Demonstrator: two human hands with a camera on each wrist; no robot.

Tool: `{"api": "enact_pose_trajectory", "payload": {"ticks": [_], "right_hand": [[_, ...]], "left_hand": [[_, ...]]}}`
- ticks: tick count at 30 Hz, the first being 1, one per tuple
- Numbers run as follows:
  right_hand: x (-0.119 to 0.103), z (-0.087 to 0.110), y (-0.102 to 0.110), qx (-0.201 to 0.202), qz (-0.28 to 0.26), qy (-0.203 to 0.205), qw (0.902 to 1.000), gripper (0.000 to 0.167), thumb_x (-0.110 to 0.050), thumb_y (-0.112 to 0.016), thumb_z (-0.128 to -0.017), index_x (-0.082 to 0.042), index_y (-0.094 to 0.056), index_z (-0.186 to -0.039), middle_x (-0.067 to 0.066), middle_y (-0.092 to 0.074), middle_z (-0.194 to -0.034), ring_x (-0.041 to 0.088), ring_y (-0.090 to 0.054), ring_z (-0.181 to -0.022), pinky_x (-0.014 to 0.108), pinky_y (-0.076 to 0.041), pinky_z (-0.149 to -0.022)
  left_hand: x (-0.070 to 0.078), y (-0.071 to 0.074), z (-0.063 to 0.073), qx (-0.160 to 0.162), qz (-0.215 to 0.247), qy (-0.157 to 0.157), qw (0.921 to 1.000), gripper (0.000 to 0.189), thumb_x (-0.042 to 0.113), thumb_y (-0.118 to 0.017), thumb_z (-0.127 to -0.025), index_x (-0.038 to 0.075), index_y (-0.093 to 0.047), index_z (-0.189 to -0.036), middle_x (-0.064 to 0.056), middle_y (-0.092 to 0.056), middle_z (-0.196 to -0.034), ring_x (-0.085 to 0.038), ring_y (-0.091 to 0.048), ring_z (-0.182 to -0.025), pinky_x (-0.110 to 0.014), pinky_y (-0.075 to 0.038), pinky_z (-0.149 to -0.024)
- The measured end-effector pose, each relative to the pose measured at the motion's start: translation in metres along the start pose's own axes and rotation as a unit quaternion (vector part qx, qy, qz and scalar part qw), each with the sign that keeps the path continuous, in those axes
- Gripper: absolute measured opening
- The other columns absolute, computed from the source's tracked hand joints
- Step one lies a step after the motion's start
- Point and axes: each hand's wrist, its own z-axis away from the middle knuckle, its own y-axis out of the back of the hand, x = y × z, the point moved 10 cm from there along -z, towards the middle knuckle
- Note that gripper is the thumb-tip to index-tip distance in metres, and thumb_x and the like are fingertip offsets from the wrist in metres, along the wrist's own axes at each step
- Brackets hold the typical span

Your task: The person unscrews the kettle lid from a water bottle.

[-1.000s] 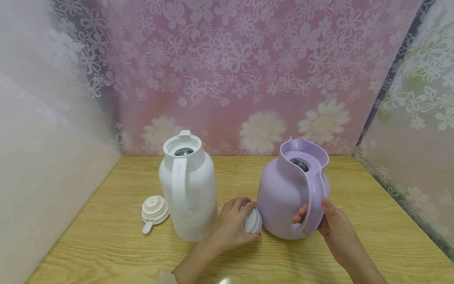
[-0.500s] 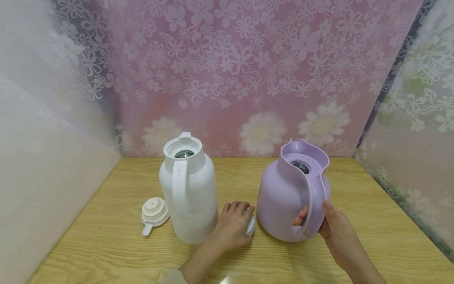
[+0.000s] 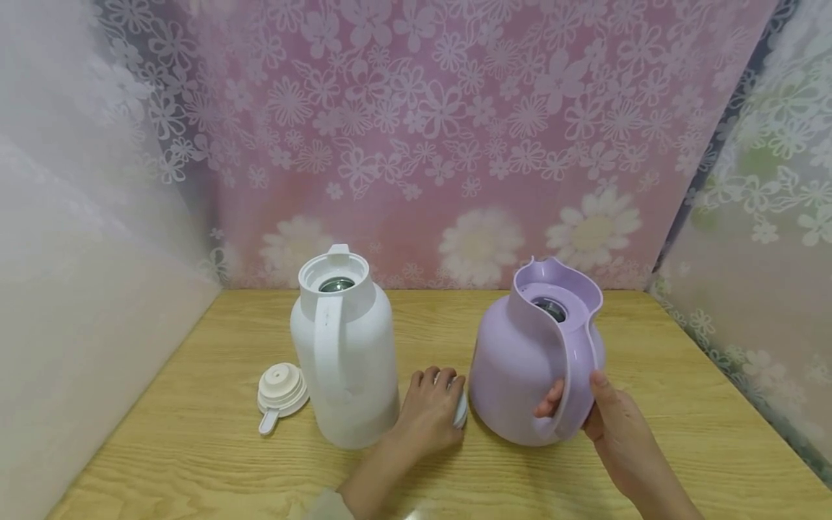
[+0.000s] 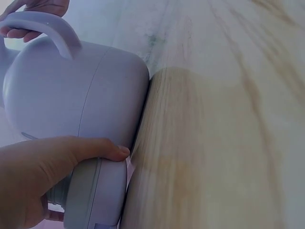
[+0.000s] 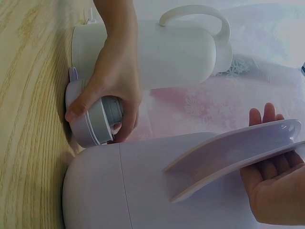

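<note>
My left hand [image 3: 425,415] grips a lilac-and-grey stopper lid [image 5: 82,117], low at the table between two vacuum jugs. Seen from the left wrist, the thumb lies along the lid's lilac side, close by the base of the lilac jug [image 4: 112,90]. That jug stands with its mouth uncovered and a dark opening inside. My right hand [image 3: 620,433] holds the jug's handle [image 3: 577,375], fingers passed through the loop and thumb on the outer side. In the head view most of the lid is hidden under the left hand.
A white vacuum jug [image 3: 364,368], also uncovered, stands just left of the left hand. Its cream stopper [image 3: 282,390] lies on the wooden table [image 3: 195,462] farther left. Flowered sheeting [image 3: 422,144] closes off the back and both sides.
The left hand has shifted the lid slightly left, away from the lilac jug, and turned it so less of it shows. The right hand keeps its hold on the handle.
</note>
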Motion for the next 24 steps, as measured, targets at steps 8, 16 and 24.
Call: {"api": "enact_pose_trajectory", "payload": {"ticks": [8, 16, 24], "right_hand": [[-0.0005, 0.0008, -0.0029, -0.005, -0.001, 0.009, 0.9999, 0.054, -0.025, -0.01, -0.103, -0.004, -0.06, -0.102, 0.008, -0.065, -0.093, 0.021, -0.061, -0.09, 0.028, -0.046, -0.081], [-0.0024, -0.0001, -0.0061, -0.015, -0.004, 0.013, 0.9998, 0.054, -0.025, -0.01, -0.103, -0.004, -0.06, -0.101, 0.007, -0.065, -0.093, 0.021, -0.061, -0.09, 0.028, -0.046, -0.081], [-0.0008, 0.0001, -0.002, -0.011, 0.003, -0.001, 0.9999, 0.055, -0.026, -0.009, -0.103, -0.005, -0.061, -0.102, 0.008, -0.065, -0.094, 0.021, -0.061, -0.091, 0.029, -0.046, -0.08]], "left_hand": [[-0.0009, -0.0023, -0.001, 0.011, 0.013, 0.009, 0.9998, 0.064, 0.038, -0.077, -0.063, 0.011, -0.058, -0.117, -0.006, -0.053, -0.115, -0.029, -0.049, -0.106, -0.045, -0.039, -0.086], [-0.0039, -0.0055, -0.0028, -0.005, 0.022, 0.026, 0.9994, 0.068, 0.039, -0.079, -0.061, 0.012, -0.056, -0.119, -0.006, -0.053, -0.114, -0.03, -0.047, -0.108, -0.046, -0.038, -0.089], [-0.0054, -0.0067, -0.0061, -0.037, 0.034, 0.039, 0.998, 0.086, 0.06, -0.071, -0.065, 0.013, -0.046, -0.132, -0.009, -0.047, -0.129, -0.035, -0.037, -0.123, -0.052, -0.027, -0.099]]}}
